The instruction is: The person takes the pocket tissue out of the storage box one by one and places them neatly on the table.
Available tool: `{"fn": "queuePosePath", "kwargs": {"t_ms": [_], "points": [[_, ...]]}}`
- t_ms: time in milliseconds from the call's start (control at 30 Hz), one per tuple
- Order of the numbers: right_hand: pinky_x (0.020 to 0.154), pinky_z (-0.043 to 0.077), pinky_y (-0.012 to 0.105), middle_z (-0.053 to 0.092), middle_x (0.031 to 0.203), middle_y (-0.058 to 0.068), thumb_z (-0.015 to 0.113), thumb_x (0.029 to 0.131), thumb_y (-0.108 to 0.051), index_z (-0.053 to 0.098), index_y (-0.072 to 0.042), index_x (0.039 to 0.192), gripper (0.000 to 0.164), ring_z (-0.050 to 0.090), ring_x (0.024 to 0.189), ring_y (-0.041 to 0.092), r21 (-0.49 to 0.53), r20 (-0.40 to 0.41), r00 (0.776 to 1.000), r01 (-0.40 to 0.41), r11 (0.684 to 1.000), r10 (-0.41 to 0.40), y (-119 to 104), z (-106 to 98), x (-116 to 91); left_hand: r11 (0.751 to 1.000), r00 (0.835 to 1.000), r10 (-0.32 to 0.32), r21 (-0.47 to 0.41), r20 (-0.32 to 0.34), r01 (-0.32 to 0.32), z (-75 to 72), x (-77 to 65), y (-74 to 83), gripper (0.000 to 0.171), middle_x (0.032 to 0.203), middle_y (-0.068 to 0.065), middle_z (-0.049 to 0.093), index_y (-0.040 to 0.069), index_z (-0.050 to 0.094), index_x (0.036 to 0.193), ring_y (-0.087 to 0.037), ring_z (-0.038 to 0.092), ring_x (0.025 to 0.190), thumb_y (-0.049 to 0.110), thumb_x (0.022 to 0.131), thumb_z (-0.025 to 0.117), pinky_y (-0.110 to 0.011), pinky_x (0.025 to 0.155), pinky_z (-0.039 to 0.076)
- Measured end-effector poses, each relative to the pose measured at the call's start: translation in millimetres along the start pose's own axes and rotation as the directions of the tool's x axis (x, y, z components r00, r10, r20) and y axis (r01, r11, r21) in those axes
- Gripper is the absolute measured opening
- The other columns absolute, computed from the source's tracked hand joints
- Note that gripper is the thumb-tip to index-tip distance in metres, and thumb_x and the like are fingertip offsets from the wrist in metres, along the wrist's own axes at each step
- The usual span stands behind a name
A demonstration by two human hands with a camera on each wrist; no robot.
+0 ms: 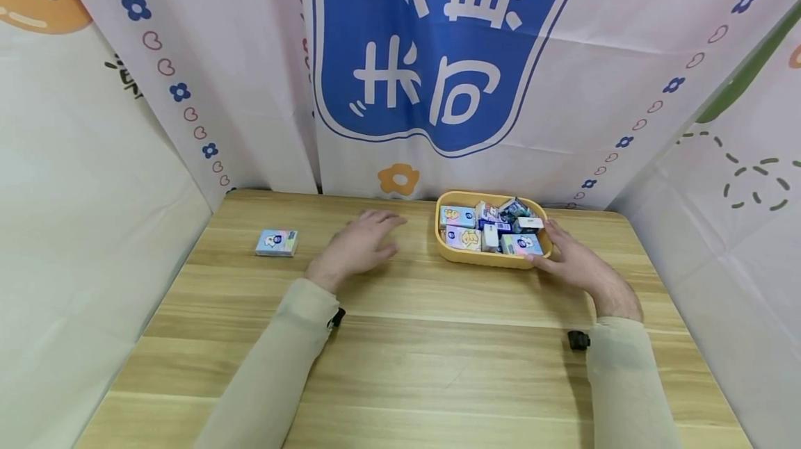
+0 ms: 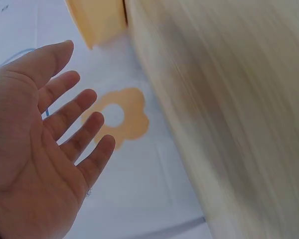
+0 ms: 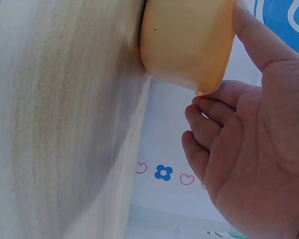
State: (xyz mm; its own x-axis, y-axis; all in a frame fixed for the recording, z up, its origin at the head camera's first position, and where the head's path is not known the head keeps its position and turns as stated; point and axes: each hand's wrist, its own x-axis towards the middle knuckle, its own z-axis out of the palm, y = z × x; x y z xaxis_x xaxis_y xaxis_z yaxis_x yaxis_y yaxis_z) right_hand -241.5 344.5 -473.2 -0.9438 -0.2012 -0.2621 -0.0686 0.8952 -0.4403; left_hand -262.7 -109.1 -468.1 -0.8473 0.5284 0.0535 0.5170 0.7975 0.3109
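Observation:
A yellow oblong basket (image 1: 446,254) stands at the back of the table, right of the middle. Several small packs lie in it, among them a pastel pack with a cartoon print (image 1: 463,238) and a dark patterned pack (image 1: 514,209). My right hand (image 1: 578,265) grips the basket's right end, thumb at the front rim and fingers round the far side; the right wrist view shows the hand (image 3: 259,134) against the yellow wall (image 3: 189,40). Left of the basket, my left hand (image 1: 359,244) hovers with nothing in it, its fingers (image 2: 70,114) spread apart.
One more cartoon-printed pack (image 1: 277,242) lies alone on the wooden table (image 1: 438,365), to the left of my left hand. A white printed cloth (image 1: 263,87) hangs right behind the table's back edge, with further cloth on both sides.

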Motion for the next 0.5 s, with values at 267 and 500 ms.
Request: {"fn": "queuePosePath", "kwargs": {"t_ms": [267,500], "points": [[0.131,0.008,0.071,-0.007,0.179,0.015,0.053,0.096,-0.077,0.002,-0.011,0.17,0.111,0.003,0.163,0.051,0.009,-0.002,1.0,0.015,1.0,-0.015,1,0,-1,0.999,0.999,0.031,-0.004,0.009,-0.031,1.4,17.8,32.1,0.061,0.164,-0.003,0.048,0.02,0.047,0.158,-0.026,0.043,0.155,0.034,0.103,0.068,-0.048,0.132,0.035],[0.13,0.009,0.072,-0.006,0.179,0.014,0.051,0.094,-0.081,-0.001,-0.016,0.17,0.112,0.004,0.163,0.052,-0.001,-0.001,1.0,0.001,1.0,-0.001,0,0,0,0.996,0.996,0.087,-0.016,0.019,-0.087,8.6,35.0,54.3,0.06,0.165,-0.005,0.048,0.019,0.048,0.158,-0.025,0.041,0.156,0.036,0.103,0.067,-0.047,0.134,0.031]]}}
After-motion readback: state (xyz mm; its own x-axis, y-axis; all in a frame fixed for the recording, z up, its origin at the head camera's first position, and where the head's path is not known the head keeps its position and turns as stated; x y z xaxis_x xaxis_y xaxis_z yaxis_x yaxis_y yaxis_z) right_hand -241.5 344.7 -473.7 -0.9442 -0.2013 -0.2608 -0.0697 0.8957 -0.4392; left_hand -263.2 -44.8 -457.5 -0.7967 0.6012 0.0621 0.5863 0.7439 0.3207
